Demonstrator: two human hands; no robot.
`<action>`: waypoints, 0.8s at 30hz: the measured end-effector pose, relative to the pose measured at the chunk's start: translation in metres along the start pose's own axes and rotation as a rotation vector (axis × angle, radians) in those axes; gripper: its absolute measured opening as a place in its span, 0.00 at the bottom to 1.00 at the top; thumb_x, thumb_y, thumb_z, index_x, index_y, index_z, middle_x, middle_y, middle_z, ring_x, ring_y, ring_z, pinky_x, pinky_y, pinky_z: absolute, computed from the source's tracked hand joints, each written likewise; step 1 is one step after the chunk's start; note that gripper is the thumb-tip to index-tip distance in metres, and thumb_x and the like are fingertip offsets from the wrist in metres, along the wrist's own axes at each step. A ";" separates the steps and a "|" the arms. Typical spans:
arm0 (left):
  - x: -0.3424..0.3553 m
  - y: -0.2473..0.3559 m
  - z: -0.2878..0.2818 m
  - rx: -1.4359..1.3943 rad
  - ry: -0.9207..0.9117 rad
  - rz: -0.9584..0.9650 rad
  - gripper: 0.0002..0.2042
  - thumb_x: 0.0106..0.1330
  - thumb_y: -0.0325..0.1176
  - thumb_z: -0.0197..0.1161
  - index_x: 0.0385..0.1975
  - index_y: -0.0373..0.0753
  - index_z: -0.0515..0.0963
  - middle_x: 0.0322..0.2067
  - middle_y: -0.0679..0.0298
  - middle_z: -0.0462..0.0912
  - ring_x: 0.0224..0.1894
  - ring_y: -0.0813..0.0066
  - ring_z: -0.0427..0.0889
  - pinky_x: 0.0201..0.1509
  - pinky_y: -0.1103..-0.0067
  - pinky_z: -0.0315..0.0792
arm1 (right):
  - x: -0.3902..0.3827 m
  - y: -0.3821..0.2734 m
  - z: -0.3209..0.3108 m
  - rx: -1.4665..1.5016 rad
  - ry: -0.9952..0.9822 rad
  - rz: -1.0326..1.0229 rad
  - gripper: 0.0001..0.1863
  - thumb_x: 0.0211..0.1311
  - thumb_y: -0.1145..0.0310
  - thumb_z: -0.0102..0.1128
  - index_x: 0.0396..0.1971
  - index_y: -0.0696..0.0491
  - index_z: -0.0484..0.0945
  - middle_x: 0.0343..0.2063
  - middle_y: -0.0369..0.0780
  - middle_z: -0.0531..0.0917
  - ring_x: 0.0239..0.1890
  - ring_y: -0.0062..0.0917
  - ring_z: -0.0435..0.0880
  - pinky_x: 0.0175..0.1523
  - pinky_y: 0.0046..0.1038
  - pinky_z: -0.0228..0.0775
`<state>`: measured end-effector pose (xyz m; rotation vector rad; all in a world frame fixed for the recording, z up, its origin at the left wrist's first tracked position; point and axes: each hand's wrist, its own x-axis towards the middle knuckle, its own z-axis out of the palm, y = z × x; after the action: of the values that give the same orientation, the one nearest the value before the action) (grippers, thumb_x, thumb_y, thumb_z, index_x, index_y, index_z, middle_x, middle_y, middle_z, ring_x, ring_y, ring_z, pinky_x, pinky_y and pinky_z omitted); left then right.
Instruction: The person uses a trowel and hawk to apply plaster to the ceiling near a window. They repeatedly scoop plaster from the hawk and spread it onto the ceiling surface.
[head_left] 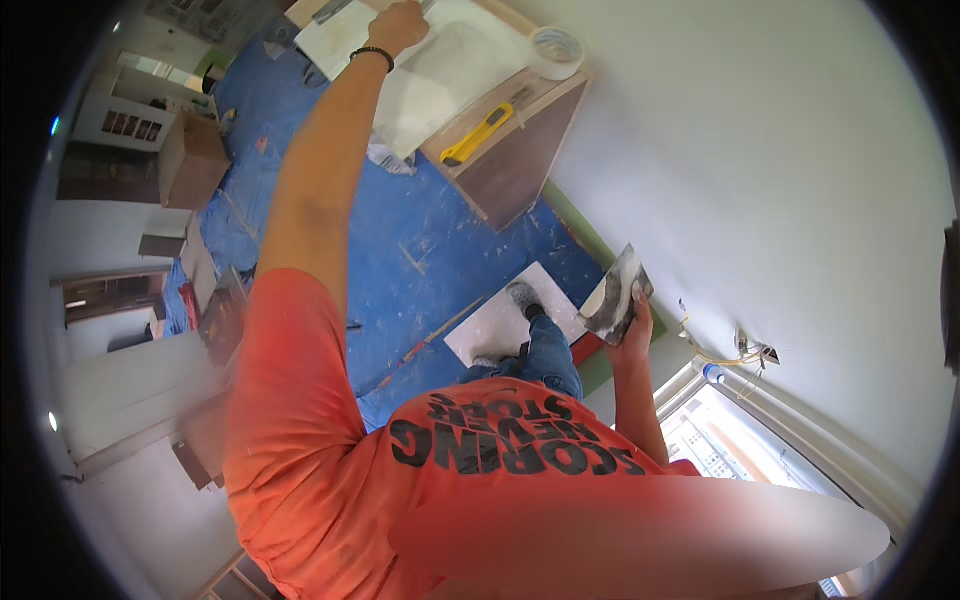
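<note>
My left hand (400,28) is stretched up to a white sheet (465,70) on a wooden board at the top, its fingers curled; what they hold, if anything, I cannot make out. A dark flat tool (330,10) lies near it. My right hand (632,330) grips a metal plastering trowel (607,298) smeared with pale compound, beside the white wall. A roll of pale tape (556,53) and a yellow utility knife (477,135) rest on the board's wooden edge.
Blue floor covering (420,250) spreads below, with a white board (480,330) under my feet. The wall (790,180) on my right has loose wires (725,355) near a window (700,440). A cardboard box (192,165) is at the left.
</note>
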<state>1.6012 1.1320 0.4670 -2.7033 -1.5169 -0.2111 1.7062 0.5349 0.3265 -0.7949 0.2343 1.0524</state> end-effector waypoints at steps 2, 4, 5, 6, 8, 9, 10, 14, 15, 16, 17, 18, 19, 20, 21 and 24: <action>0.011 0.015 0.002 0.050 -0.063 -0.017 0.19 0.62 0.33 0.55 0.51 0.34 0.81 0.46 0.44 0.85 0.51 0.43 0.84 0.54 0.58 0.78 | 0.002 -0.008 -0.005 0.019 0.010 -0.032 0.22 0.78 0.60 0.45 0.64 0.54 0.69 0.55 0.41 0.81 0.57 0.31 0.81 0.64 0.36 0.73; 0.030 0.013 0.022 0.072 -0.137 -0.015 0.18 0.62 0.33 0.54 0.50 0.35 0.81 0.48 0.44 0.85 0.52 0.44 0.84 0.55 0.57 0.78 | 0.006 -0.016 -0.016 0.036 0.052 -0.047 0.21 0.78 0.60 0.44 0.64 0.53 0.70 0.55 0.40 0.81 0.57 0.31 0.81 0.64 0.36 0.73; 0.033 0.015 0.028 0.070 -0.132 -0.008 0.18 0.62 0.33 0.54 0.50 0.35 0.81 0.48 0.44 0.85 0.52 0.44 0.84 0.55 0.57 0.77 | 0.008 -0.019 -0.021 0.053 0.043 -0.058 0.21 0.78 0.60 0.44 0.63 0.53 0.70 0.55 0.40 0.81 0.57 0.30 0.81 0.64 0.35 0.74; 0.035 0.016 0.033 0.069 -0.127 -0.004 0.18 0.62 0.34 0.54 0.50 0.36 0.81 0.48 0.44 0.85 0.52 0.44 0.84 0.56 0.57 0.77 | 0.011 -0.021 -0.025 0.056 0.044 -0.067 0.21 0.78 0.60 0.44 0.63 0.53 0.70 0.55 0.40 0.81 0.57 0.30 0.81 0.64 0.35 0.74; 0.036 0.026 0.030 0.086 -0.139 0.021 0.18 0.63 0.33 0.54 0.50 0.36 0.81 0.47 0.46 0.85 0.51 0.45 0.84 0.55 0.57 0.77 | 0.011 -0.024 -0.023 0.069 0.052 -0.085 0.20 0.78 0.60 0.44 0.63 0.53 0.70 0.55 0.40 0.81 0.57 0.30 0.81 0.63 0.35 0.74; 0.037 0.029 0.029 0.095 -0.145 0.031 0.17 0.63 0.33 0.54 0.50 0.37 0.80 0.47 0.47 0.85 0.51 0.45 0.84 0.54 0.56 0.77 | 0.011 -0.025 -0.022 0.080 0.070 -0.081 0.20 0.78 0.60 0.44 0.63 0.53 0.70 0.55 0.40 0.81 0.57 0.30 0.81 0.63 0.35 0.74; 0.040 0.024 0.032 0.092 -0.167 0.051 0.18 0.64 0.36 0.55 0.51 0.39 0.81 0.48 0.49 0.85 0.52 0.46 0.84 0.55 0.57 0.77 | 0.012 -0.026 -0.019 0.087 0.080 -0.074 0.20 0.78 0.60 0.45 0.63 0.53 0.70 0.54 0.40 0.81 0.57 0.30 0.81 0.63 0.35 0.74; 0.035 0.024 0.036 0.117 -0.213 0.102 0.21 0.65 0.43 0.56 0.57 0.47 0.79 0.51 0.55 0.85 0.54 0.51 0.83 0.56 0.58 0.76 | 0.025 -0.022 -0.012 0.083 0.051 -0.057 0.20 0.78 0.61 0.46 0.62 0.54 0.70 0.54 0.40 0.81 0.56 0.29 0.81 0.63 0.35 0.75; 0.026 0.032 0.033 0.136 -0.213 0.109 0.22 0.65 0.43 0.56 0.59 0.49 0.77 0.52 0.57 0.85 0.54 0.52 0.83 0.56 0.57 0.76 | 0.026 -0.021 -0.008 0.103 0.043 -0.046 0.20 0.78 0.61 0.46 0.62 0.54 0.70 0.54 0.40 0.81 0.56 0.29 0.82 0.62 0.35 0.75; 0.017 0.038 0.031 0.135 -0.202 0.143 0.20 0.67 0.43 0.55 0.58 0.50 0.77 0.50 0.57 0.85 0.53 0.52 0.84 0.55 0.58 0.76 | 0.028 -0.019 -0.006 0.100 0.028 -0.053 0.20 0.78 0.60 0.46 0.62 0.54 0.70 0.54 0.40 0.81 0.56 0.29 0.82 0.62 0.35 0.75; 0.008 0.039 0.030 0.134 -0.187 0.169 0.18 0.70 0.42 0.54 0.57 0.50 0.77 0.49 0.57 0.86 0.52 0.53 0.84 0.54 0.58 0.77 | 0.031 -0.017 -0.004 0.092 0.007 -0.057 0.20 0.78 0.60 0.46 0.62 0.54 0.70 0.53 0.40 0.81 0.56 0.29 0.82 0.62 0.35 0.75; 0.000 0.039 0.029 0.133 -0.172 0.194 0.16 0.72 0.41 0.54 0.57 0.50 0.77 0.47 0.57 0.87 0.51 0.54 0.85 0.53 0.58 0.77 | 0.034 -0.015 -0.002 0.084 -0.014 -0.060 0.20 0.78 0.60 0.46 0.62 0.54 0.70 0.53 0.40 0.81 0.56 0.29 0.82 0.62 0.35 0.75; -0.008 0.037 0.030 0.146 -0.146 0.258 0.17 0.73 0.40 0.53 0.58 0.51 0.77 0.47 0.58 0.87 0.50 0.55 0.85 0.52 0.58 0.77 | 0.036 -0.014 0.001 0.068 -0.017 -0.053 0.21 0.78 0.60 0.46 0.62 0.54 0.70 0.54 0.40 0.81 0.56 0.30 0.82 0.63 0.35 0.74; -0.014 0.034 0.030 0.162 -0.164 0.292 0.17 0.73 0.39 0.52 0.59 0.51 0.77 0.47 0.58 0.87 0.50 0.55 0.85 0.52 0.58 0.76 | 0.039 -0.014 0.003 0.051 -0.021 -0.046 0.21 0.78 0.60 0.46 0.62 0.54 0.70 0.54 0.40 0.81 0.56 0.30 0.82 0.63 0.35 0.74; -0.021 0.033 0.030 0.178 -0.182 0.326 0.17 0.73 0.39 0.52 0.59 0.51 0.77 0.47 0.58 0.87 0.50 0.55 0.85 0.51 0.58 0.76 | 0.041 -0.014 0.006 0.033 -0.025 -0.038 0.21 0.77 0.60 0.46 0.62 0.54 0.70 0.54 0.40 0.81 0.56 0.30 0.82 0.63 0.35 0.74; -0.047 0.037 0.017 0.165 -0.252 0.386 0.17 0.74 0.38 0.51 0.60 0.49 0.77 0.48 0.58 0.86 0.51 0.55 0.84 0.50 0.59 0.75 | 0.052 -0.015 0.018 0.072 -0.088 0.025 0.23 0.74 0.63 0.50 0.65 0.56 0.67 0.56 0.42 0.79 0.56 0.33 0.82 0.62 0.37 0.75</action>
<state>1.6101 1.0745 0.4448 -2.8935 -0.9653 0.2622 1.7416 0.5792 0.3189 -0.6810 0.2064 1.0944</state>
